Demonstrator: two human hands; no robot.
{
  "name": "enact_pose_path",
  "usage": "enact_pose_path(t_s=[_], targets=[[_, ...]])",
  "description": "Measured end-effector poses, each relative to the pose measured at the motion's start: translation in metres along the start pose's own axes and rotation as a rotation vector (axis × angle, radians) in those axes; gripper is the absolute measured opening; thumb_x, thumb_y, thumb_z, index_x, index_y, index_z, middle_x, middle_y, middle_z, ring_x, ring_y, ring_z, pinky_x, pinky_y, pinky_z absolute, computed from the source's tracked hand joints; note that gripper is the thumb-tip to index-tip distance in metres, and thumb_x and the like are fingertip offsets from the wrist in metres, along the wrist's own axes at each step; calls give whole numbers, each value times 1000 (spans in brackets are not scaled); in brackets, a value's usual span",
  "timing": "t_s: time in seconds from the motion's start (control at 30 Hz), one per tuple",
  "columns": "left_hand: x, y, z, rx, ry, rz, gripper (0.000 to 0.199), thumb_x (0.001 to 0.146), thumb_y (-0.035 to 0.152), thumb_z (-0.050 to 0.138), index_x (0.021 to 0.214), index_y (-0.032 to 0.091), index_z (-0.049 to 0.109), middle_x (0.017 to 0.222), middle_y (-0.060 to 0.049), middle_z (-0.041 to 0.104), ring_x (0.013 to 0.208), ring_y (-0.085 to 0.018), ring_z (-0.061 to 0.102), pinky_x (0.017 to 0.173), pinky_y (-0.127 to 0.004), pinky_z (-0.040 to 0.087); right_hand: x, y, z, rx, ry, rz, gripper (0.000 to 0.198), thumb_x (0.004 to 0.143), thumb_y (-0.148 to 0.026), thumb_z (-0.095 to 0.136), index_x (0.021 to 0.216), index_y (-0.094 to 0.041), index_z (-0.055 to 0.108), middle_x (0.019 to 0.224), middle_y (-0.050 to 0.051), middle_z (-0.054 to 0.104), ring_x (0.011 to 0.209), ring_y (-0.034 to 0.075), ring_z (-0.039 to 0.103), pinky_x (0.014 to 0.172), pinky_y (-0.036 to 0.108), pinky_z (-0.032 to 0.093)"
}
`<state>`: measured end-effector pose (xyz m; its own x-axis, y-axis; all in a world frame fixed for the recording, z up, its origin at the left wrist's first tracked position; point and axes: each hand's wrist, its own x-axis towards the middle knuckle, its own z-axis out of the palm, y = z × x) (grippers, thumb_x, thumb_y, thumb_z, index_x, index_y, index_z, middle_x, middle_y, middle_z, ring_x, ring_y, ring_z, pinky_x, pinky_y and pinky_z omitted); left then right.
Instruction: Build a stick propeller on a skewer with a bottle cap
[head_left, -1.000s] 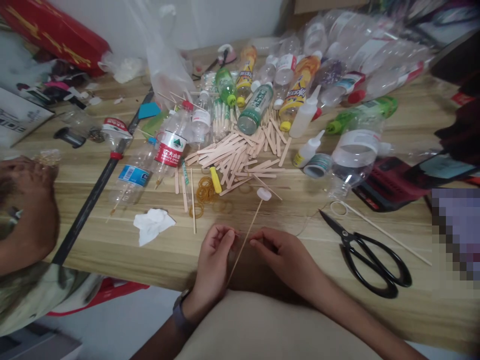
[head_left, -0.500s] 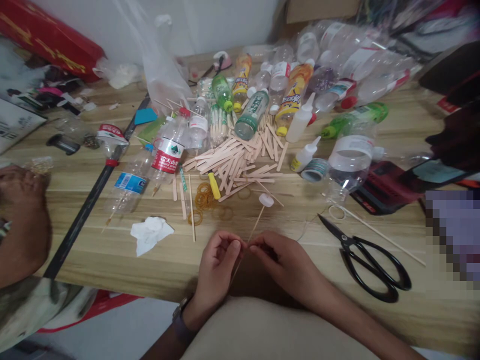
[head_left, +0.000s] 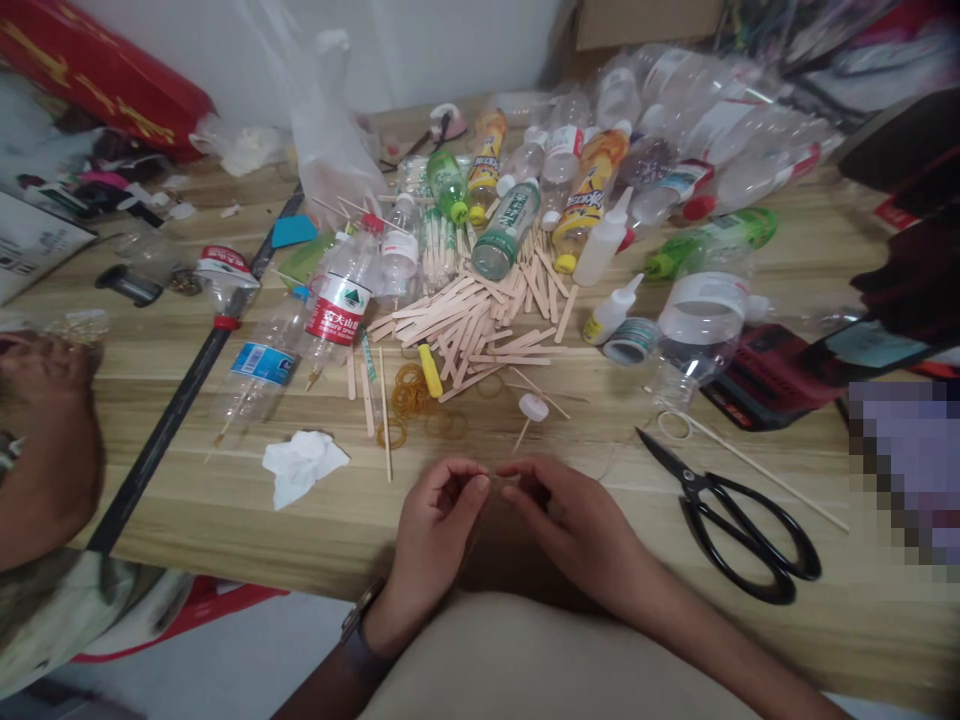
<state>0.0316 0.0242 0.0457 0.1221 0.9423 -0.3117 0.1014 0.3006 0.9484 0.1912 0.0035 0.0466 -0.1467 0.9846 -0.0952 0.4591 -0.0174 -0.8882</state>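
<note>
My left hand (head_left: 444,520) is closed in a pinch of thumb and forefinger, just left of centre at the table's near side. Facing it, my right hand (head_left: 574,510) has its thumb and forefinger drawn together. Only a small gap separates the fingertips, and what they hold is too fine to make out. Just beyond them is a small white disc (head_left: 533,406) with a short length of thin stick (head_left: 522,432) below it; the stick's lower part does not show. A faint thread (head_left: 616,456) lies right of my right hand, near the black scissors (head_left: 739,520).
Wooden craft sticks (head_left: 465,325), rubber bands (head_left: 410,390) and a yellow-handled tool (head_left: 430,371) lie ahead. Plastic bottles (head_left: 506,230) crowd the back. A crumpled tissue (head_left: 304,466) is at left, a power tool (head_left: 772,370) at right. Another person's hand (head_left: 49,390) rests at far left.
The long stick that ran from the white disc down between my hands now shows only a short piece by the disc. My fingertips have moved slightly apart and up.
</note>
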Motion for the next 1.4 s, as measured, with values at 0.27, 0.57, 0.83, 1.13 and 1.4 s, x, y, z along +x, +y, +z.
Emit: enact_pose_path(t_s=[0.27,0.57,0.83,1.13,1.4], targets=[[0,1,0,30,-39,206,5,77,26,71,74,22,72,87,-4,59,87,-20,56,76,-28,45,4,-2,4,53,-28,-30,16,87,-23,49,79,-22,63,70,1,64,63,15,54,59,27,39],[-6,-7,-9,86,8,168,7,75,18,70,78,22,66,87,-3,61,86,-20,55,81,-29,43,0,-2,5,176,19,56,19,89,-33,51,81,-22,63,64,-2,61,57,14,53,53,25,39],[-2,-4,-4,-80,-259,-249,24,79,42,66,82,18,65,70,-1,61,56,-13,54,50,-22,41,0,-6,4,224,-37,84,21,90,-35,51,78,-23,62,60,-3,61,55,14,56,54,25,41],[9,-1,-6,-380,-275,-486,41,64,49,79,74,17,55,59,8,42,43,-3,26,40,-16,12,-8,-5,4,340,-11,182,23,88,-42,51,77,-22,57,55,-4,55,50,13,49,51,25,37],[5,1,0,-499,-215,-399,35,63,43,82,76,15,65,64,4,51,51,-6,38,43,-17,23,-3,1,16,558,-40,417,35,85,-58,47,75,-24,43,38,-14,35,30,7,25,32,19,16]])
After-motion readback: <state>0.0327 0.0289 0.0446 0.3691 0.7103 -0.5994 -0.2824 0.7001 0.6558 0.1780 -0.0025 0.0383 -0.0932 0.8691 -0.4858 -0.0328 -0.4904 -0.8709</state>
